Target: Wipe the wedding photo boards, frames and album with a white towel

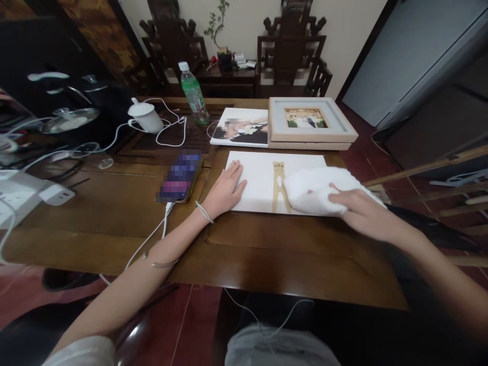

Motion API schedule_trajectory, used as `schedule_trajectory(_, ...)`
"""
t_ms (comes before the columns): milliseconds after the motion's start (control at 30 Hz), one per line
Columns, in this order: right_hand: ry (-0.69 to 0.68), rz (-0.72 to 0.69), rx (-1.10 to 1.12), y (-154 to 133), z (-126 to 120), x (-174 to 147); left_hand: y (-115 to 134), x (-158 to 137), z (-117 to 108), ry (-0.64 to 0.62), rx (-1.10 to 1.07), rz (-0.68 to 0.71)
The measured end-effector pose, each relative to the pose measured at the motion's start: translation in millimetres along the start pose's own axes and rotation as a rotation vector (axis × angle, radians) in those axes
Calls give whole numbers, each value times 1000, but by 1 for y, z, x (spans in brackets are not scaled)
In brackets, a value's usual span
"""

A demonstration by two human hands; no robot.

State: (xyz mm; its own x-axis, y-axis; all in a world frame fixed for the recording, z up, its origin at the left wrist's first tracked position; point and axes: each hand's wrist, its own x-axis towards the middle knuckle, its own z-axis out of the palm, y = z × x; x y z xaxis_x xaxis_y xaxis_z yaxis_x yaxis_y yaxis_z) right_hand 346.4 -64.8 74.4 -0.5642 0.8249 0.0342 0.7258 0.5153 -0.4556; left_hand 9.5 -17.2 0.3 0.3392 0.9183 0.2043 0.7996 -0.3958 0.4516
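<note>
One soft white cloth (314, 189): holds it bunched in the right hand (356, 206), over the right end of a white board (256, 178). Rests the left hand (227, 190) flat on the board's left end, fingers out. Has a tan stand (278, 171) on the board, next to the cloth. Sees a phone (179, 175) on the brown table (263, 254), and a picture (249, 133) and a frame (339, 126) behind the board.

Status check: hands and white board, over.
Left hand on white board, left side. Right hand holding white cloth. Board flat on table, tan forked piece on it. Cloth covering part of board's right.
</note>
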Motion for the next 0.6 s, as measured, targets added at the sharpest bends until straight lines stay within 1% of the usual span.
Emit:
schedule_trajectory(67,-19,2,3,10,-9,28,0,0,0,1,6,4)
schedule_trajectory(200,5,81,16,28,-26,81,2,0,-1,-13,25,-4)
schedule_trajectory(267,15,107,29,36,-29,98,2,0,-2,-12,29,-2)
schedule_trajectory(333,32,111,20,41,-29,107,3,0,-2,-11,32,0)
schedule_trajectory(400,58,102,-13,41,-25,105,3,0,-3,-12,36,0)
schedule_trajectory(467,73,83,-45,34,-19,93,4,0,-3,-11,39,-2)
schedule_trajectory(533,60,49,-54,23,-11,72,4,0,-2,-9,42,-2)
schedule_trajectory(600,42,8,-40,8,-3,45,4,0,-2,-7,45,4)
